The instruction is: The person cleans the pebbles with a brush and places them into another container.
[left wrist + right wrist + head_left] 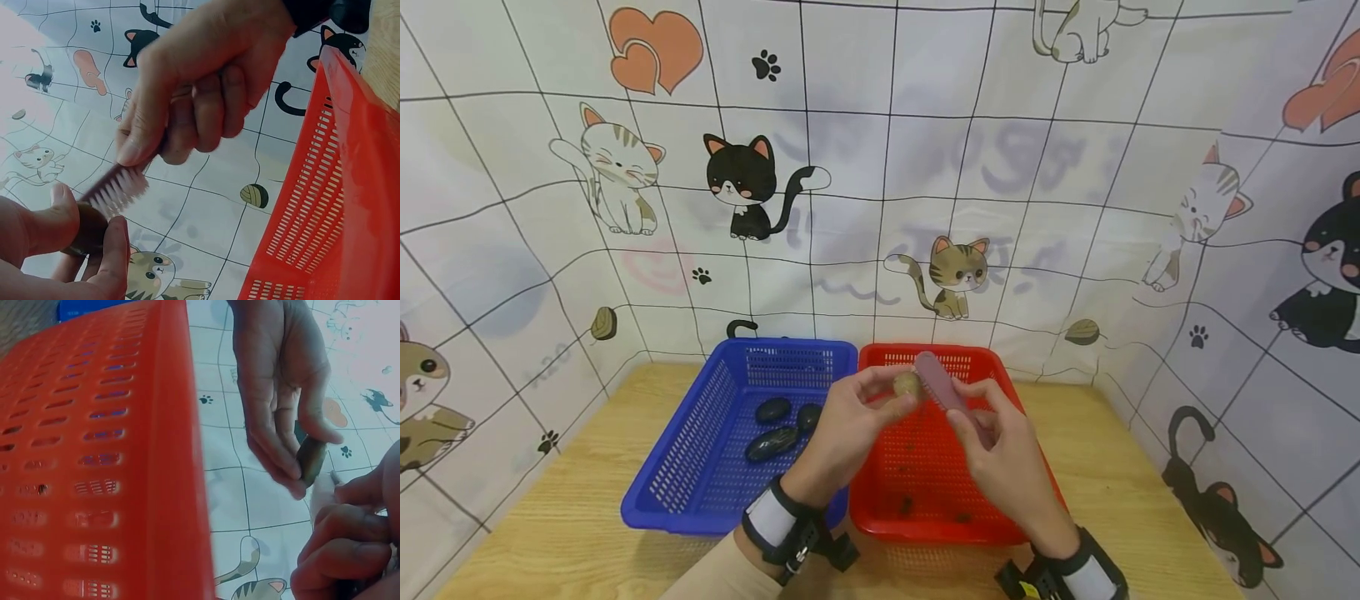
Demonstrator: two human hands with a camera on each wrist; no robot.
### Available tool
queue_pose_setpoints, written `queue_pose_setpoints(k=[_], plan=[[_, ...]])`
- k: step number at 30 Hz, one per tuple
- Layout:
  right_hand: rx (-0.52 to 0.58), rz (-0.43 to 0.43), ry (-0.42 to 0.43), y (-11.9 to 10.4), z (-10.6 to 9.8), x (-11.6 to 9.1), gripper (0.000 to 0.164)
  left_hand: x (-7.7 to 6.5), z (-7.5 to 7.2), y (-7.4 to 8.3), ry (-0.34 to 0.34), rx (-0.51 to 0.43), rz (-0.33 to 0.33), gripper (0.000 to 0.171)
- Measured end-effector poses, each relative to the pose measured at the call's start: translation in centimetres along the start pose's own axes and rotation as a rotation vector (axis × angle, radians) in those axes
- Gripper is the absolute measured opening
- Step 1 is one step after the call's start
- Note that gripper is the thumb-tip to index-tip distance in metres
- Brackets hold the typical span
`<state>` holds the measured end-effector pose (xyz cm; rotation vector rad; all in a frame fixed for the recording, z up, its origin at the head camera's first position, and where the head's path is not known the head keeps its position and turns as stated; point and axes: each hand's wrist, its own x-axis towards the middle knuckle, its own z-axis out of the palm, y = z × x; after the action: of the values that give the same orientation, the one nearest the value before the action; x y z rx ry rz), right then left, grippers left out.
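Observation:
Between the thumb and fingers of my left hand (856, 417) is a small rounded olive-brown stone (907, 384), held above the red basket (940, 533). My right hand (1006, 454) grips a dusky-pink brush (942, 385), its head tilted up toward the stone. White bristles (119, 190) show in the left wrist view, up against the stone (90, 230) or very near it. In the right wrist view the stone (312, 459) looks flat and oval, and the right hand's fingers hide most of the brush.
A blue basket (658, 527) stands left of the red one, with several dark, shiny oval stones (772, 444) inside. Dark crumbs (906, 504) lie on the red basket's floor. Both baskets sit on a wooden table (1097, 467), and a cat-print sheet (857, 167) hangs behind.

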<state>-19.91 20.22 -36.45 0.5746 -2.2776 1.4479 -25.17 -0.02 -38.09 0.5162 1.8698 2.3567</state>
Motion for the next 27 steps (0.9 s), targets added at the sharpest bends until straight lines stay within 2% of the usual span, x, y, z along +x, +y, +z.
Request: queue_pose_setpoints(k=[3, 8, 13, 18, 22, 25, 27], plan=[[0.008, -0.014, -0.02, -0.1, 0.2, -0.1, 0.033, 0.0, -0.1, -0.2, 0.009, 0.0, 0.003, 0.044], [0.009, -0.052, -0.052, 0.0, 0.1, -0.3, 0.032, -0.1, 0.1, -0.2, -0.009, 0.071, -0.017, 0.045], [0.015, -0.021, -0.057, 0.7, -0.4, -0.2, 0.033, -0.2, 0.2, 0.2, -0.018, 0.071, 0.034, 0.046], [-0.004, -0.082, -0.116, 1.5, -0.7, -0.4, 0.037, -0.3, 0.1, 0.5, -0.018, 0.107, 0.071, 0.045], [-0.004, -0.102, -0.104, -0.1, -1.2, -0.2, 0.034, -0.3, 0.1, 0.6, -0.053, 0.134, 0.094, 0.042], [-0.012, -0.082, -0.091, -1.5, -1.5, -0.3, 0.033, -0.4, 0.1, 0.7, -0.045, 0.12, 0.109, 0.042], [-0.023, -0.093, -0.105, -1.6, -1.6, -0.5, 0.034, -0.4, 0.0, 0.7, -0.038, 0.117, 0.117, 0.042]])
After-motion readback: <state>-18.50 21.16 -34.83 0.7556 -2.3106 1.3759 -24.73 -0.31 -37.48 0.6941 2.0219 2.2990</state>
